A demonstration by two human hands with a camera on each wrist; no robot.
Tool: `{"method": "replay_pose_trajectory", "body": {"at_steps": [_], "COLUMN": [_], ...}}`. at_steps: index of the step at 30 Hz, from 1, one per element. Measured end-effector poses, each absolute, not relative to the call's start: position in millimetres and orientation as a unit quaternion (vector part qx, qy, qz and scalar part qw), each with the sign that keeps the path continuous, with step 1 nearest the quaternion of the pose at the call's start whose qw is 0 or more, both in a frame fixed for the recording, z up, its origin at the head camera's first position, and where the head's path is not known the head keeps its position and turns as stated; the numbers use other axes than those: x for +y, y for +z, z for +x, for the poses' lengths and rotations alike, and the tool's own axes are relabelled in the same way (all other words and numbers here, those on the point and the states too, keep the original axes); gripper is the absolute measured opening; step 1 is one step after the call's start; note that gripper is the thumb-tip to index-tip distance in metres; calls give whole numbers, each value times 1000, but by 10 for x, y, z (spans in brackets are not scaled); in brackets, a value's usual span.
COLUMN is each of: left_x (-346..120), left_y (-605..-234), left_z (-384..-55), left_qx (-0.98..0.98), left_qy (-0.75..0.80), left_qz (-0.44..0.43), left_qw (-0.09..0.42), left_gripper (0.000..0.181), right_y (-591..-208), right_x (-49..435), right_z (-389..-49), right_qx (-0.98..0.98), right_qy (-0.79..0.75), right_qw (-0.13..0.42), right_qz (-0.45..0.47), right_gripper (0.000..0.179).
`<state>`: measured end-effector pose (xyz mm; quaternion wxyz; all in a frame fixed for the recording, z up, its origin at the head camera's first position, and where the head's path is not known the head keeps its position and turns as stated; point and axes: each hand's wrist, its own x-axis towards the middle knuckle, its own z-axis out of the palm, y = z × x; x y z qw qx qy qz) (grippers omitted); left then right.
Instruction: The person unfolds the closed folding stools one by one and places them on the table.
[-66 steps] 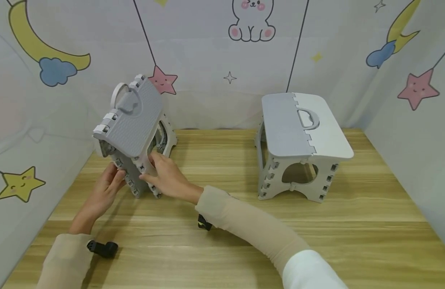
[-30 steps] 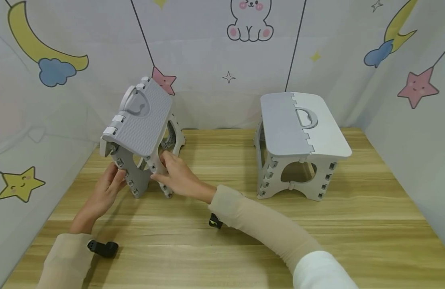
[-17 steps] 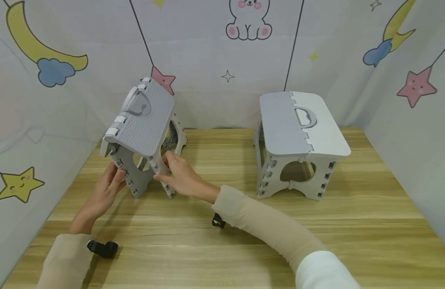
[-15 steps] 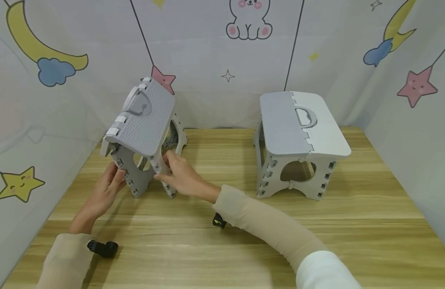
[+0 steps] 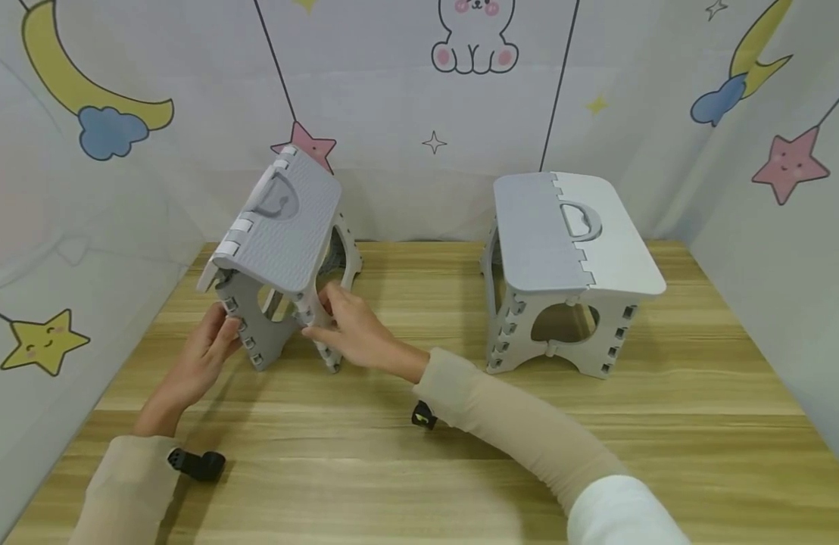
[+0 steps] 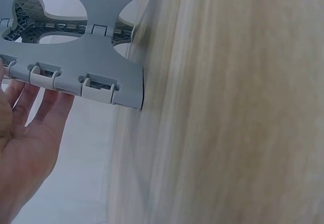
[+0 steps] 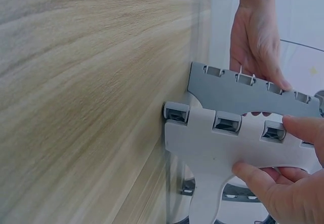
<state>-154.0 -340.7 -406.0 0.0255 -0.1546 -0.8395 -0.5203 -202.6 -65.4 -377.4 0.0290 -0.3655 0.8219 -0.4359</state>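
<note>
A grey-and-white folding stool [image 5: 283,235] stands partly unfolded at the left, its seat peaked along the middle hinge like a roof. My left hand [image 5: 198,359] holds the hinged edge of its left leg panel, thumb in front and fingers behind; the left wrist view shows that hand [image 6: 30,138] under the grey panel [image 6: 76,64]. My right hand [image 5: 358,329] pinches the edge of the right leg panel. In the right wrist view, thumb and fingers of the right hand [image 7: 288,183] grip the white panel [image 7: 212,143], with the left hand [image 7: 255,44] on the panel beyond.
A second folding stool [image 5: 576,235] stands fully unfolded at the right, its seat flat. Both stools are on a wood-grain table [image 5: 365,469]. A printed curtain [image 5: 406,197] rises along the back and both sides.
My right hand has moved to the right with its leg panel. The stool's legs stand wider apart and its seat peak is flatter. The left hand stays about where it was.
</note>
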Motion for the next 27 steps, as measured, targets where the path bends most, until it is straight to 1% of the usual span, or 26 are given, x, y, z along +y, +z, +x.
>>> {"method": "replay_pose_trajectory", "body": {"at_steps": [7, 19, 27], "left_x": [-3399, -3407, -3392], "left_y": [-4068, -4060, -4068], "left_z": [-1550, -1525, -1544], "left_qx": [-834, -848, -832], "left_qy": [-528, -509, -531], "left_qz": [-158, -147, -160], "left_qw": [30, 15, 20], "left_gripper": [41, 47, 42], "right_y": [-3776, -3798, -3785], "right_x": [-610, -534, -475], "right_z": [-2023, -2023, -2019], "right_qx": [820, 807, 806], "right_qy": [-440, -460, -462], "right_qw": [36, 44, 40], "right_qz": [-364, -368, -368], "right_gripper": [33, 33, 35]}}
